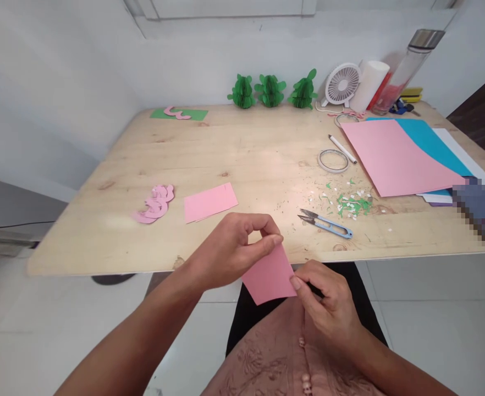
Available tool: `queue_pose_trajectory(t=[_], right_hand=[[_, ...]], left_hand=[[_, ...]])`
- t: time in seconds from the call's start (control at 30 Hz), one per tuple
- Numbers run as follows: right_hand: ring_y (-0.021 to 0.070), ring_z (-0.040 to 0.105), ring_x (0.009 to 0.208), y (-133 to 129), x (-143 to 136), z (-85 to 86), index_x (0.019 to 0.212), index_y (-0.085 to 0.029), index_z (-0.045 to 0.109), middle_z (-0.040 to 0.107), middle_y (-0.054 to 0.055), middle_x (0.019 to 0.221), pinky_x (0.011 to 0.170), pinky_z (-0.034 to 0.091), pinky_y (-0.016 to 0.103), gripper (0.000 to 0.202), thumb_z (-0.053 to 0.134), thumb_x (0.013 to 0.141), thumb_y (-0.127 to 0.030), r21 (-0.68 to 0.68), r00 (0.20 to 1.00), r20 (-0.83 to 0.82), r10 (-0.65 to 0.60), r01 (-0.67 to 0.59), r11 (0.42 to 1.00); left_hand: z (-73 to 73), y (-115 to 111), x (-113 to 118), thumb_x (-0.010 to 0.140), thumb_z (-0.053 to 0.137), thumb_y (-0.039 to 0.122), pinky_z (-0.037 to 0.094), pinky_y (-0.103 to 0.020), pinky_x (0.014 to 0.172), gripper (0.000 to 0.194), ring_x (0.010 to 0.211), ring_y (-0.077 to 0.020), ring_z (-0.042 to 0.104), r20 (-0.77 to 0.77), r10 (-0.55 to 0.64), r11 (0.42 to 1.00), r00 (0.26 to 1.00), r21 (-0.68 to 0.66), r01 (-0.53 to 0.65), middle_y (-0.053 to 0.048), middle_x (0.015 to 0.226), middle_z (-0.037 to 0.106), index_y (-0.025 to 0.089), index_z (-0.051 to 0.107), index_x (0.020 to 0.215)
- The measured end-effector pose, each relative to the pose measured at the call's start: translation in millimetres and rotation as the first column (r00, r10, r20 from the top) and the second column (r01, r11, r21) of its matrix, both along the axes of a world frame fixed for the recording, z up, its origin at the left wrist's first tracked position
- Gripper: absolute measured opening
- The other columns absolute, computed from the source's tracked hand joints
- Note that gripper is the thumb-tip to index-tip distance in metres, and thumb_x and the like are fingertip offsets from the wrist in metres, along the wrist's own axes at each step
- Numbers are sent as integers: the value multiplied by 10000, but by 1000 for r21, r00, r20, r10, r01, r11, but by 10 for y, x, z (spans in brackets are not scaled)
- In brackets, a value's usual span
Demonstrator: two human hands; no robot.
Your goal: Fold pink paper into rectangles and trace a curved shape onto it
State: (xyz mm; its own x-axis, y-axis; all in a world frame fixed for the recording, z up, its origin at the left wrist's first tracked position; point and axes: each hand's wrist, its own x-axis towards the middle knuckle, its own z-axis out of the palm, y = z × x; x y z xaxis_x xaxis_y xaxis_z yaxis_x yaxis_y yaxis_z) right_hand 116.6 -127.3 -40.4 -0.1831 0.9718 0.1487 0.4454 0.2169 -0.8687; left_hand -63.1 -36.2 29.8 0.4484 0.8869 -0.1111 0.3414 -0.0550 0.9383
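A small pink paper (269, 276) is held between my two hands, just off the table's front edge. My left hand (242, 250) pinches its upper corner between thumb and index finger. On its right side, my right hand (327, 297) grips the edge with thumb and fingers. Pink paper rectangles (210, 203) lie on the table beyond my left hand, and curvy pink cut-outs (155, 204) are farther left. Blue-handled snips (327, 224) rest beyond my right hand, their blades pointing left.
Green and white scraps (353, 204), a tape roll (333, 160) and a white pen (342, 149) lie on the wooden table (259, 148). Large pink paper (397, 159) covers blue sheets at right. Green paper figures (270, 91) and a fan (342, 84) stand along the wall.
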Motion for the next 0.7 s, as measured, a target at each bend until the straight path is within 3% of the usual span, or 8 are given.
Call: queue_pose_trajectory(t=[0.37,0.57,0.7], right_hand=[[132,504,598,-168,29,-176,679,-186,601,548,6,628,575,353,266,294,461,924,-268,-80,997,45,62,-58,995],[134,516,583,-221,39,-169,648,-196,567,548,3,619,555,373,257,290,473,913,-269,-151,997,17,79,-76,986],[172,595,709,-29,310,-110,770,-209,616,641,33,746,650,441,284,193,492,912,-250,-2,995,75,-68,68,998]], left_hand=[[-174,88,-153,813,549,271,400,-218,521,220,574,-131,556,-73,-155,987,985,-49,152,-21,651,639,211,648,627],[-199,206,-266,762,615,332,394,-224,457,210,527,-144,561,-33,-14,999,999,-52,12,-39,623,640,198,666,609],[-380,335,-290,768,612,337,391,-229,455,211,531,-149,569,-96,35,996,995,-78,-43,-40,619,641,194,667,623]])
